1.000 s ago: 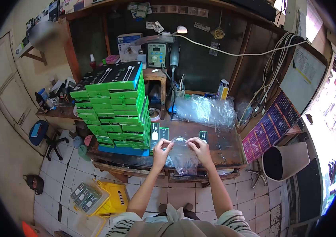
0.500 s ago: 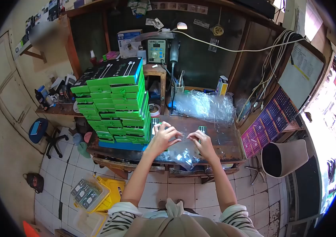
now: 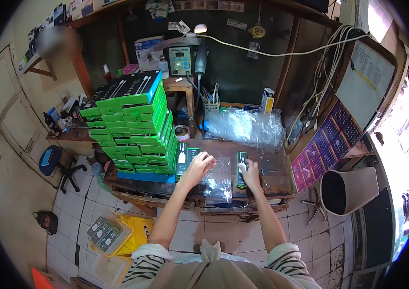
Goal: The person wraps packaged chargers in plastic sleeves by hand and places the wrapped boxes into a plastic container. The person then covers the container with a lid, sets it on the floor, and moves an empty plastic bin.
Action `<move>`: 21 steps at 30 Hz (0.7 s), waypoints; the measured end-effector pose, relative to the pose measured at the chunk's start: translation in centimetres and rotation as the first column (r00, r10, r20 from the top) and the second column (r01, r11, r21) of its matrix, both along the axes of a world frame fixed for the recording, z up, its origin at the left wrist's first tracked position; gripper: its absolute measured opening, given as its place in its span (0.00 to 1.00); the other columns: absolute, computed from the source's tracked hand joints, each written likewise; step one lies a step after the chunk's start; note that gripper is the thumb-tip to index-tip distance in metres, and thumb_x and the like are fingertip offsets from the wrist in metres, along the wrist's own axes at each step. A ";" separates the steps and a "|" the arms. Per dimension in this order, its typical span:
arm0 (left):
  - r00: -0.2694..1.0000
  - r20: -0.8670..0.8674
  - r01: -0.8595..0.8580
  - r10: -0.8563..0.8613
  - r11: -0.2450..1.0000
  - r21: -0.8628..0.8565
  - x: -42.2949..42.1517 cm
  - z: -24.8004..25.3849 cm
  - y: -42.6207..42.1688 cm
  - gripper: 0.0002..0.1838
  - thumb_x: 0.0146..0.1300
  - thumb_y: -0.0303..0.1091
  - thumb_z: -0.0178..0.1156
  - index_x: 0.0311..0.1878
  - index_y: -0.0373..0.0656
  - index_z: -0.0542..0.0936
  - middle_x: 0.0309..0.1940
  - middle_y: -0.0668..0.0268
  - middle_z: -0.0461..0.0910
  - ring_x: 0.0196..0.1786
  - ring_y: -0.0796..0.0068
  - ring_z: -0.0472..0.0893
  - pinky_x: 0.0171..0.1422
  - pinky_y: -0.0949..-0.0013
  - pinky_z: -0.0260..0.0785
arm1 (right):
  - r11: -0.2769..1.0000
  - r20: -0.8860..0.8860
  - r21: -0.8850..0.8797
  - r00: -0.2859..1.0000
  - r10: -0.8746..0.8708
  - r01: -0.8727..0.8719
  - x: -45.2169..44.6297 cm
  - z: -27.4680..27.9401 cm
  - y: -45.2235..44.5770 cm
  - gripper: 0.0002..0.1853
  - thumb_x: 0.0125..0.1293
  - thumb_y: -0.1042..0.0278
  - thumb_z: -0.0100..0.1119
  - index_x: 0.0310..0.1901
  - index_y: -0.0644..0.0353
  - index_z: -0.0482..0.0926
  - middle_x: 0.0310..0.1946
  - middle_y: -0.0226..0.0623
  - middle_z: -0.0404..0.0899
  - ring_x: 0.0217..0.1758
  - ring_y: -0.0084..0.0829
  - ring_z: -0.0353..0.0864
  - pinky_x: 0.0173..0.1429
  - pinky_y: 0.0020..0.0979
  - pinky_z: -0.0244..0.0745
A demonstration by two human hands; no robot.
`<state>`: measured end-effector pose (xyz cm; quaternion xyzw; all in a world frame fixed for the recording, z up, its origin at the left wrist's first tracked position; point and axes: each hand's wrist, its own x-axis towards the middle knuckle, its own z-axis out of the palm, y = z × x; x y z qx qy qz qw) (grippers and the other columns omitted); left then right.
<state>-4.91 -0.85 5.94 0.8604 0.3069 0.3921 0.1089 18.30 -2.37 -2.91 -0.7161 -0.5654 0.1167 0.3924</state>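
My left hand (image 3: 199,168) is closed, its fingertips pinching the upper edge of a clear plastic bag (image 3: 219,182) that lies over the front of the workbench. To its right, my right hand (image 3: 250,174) is over the right side of a slim black and green box (image 3: 241,179); its fingers look slightly apart and a little blurred. Whether they grip the box is hard to see. Beside my left hand, another black and green box (image 3: 182,159) with a white cable picture lies close to a tall stack of green boxes (image 3: 139,130).
A pile of clear plastic bags (image 3: 245,126) lies at the back of the bench. A soldering or hot-air station (image 3: 180,61) stands on a small shelf behind. Loose cables (image 3: 332,77) hang on the right. Below left, a yellow crate (image 3: 134,233) stands near a tub of packed boxes (image 3: 106,236).
My hands, close together at the bag's top before, have moved apart. My right hand has left the bag and come down over the slim box. The bag now lies flatter, and the view has shifted slightly.
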 end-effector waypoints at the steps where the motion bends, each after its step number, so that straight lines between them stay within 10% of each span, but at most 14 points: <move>1: 1.000 -0.002 -0.003 0.003 1.000 0.005 0.2 -0.1 0.0 0.06 0.56 0.31 0.57 0.35 0.40 0.72 0.31 0.61 0.69 0.38 0.61 0.71 0.44 0.62 0.64 | 0.984 0.065 -0.180 0.998 0.004 0.008 -0.2 -0.2 -0.6 0.35 0.53 0.45 0.59 0.53 0.66 0.66 0.48 0.55 0.64 0.54 0.54 0.63 0.54 0.44 0.64; 12: 1.000 -0.022 0.017 -0.016 0.999 0.044 0.8 1.2 0.3 0.07 0.58 0.32 0.55 0.35 0.39 0.72 0.33 0.62 0.71 0.40 0.62 0.71 0.46 0.63 0.64 | 0.924 0.148 -0.356 0.985 -0.093 0.141 0.6 -1.9 0.1 0.28 0.51 0.55 0.60 0.48 0.69 0.67 0.42 0.50 0.72 0.48 0.46 0.71 0.54 0.40 0.67; 14: 0.999 -0.040 0.022 -0.021 0.999 0.025 1.1 1.6 0.4 0.07 0.58 0.32 0.55 0.35 0.39 0.72 0.33 0.62 0.72 0.40 0.61 0.71 0.46 0.63 0.65 | 0.952 -0.551 -0.290 0.830 -0.082 -0.098 2.0 -1.1 -0.2 0.31 0.48 0.51 0.63 0.48 0.67 0.67 0.44 0.47 0.71 0.50 0.39 0.71 0.53 0.36 0.66; 19: 0.999 -0.034 0.038 -0.038 0.999 0.010 1.7 2.0 0.7 0.07 0.58 0.32 0.55 0.35 0.39 0.72 0.33 0.60 0.74 0.38 0.60 0.73 0.42 0.63 0.67 | 0.968 -0.909 -0.065 0.415 0.043 -0.242 3.1 4.2 -2.1 0.29 0.53 0.69 0.65 0.55 0.58 0.62 0.45 0.39 0.72 0.48 0.26 0.71 0.50 0.28 0.67; 21: 0.999 -0.007 0.049 -0.049 0.998 -0.027 1.9 2.1 0.7 0.07 0.58 0.31 0.55 0.35 0.38 0.72 0.32 0.59 0.74 0.37 0.59 0.74 0.41 0.63 0.68 | 0.955 -0.881 0.034 0.443 0.168 -0.295 4.0 5.5 -2.5 0.30 0.53 0.71 0.64 0.56 0.57 0.61 0.44 0.39 0.72 0.47 0.26 0.71 0.49 0.27 0.67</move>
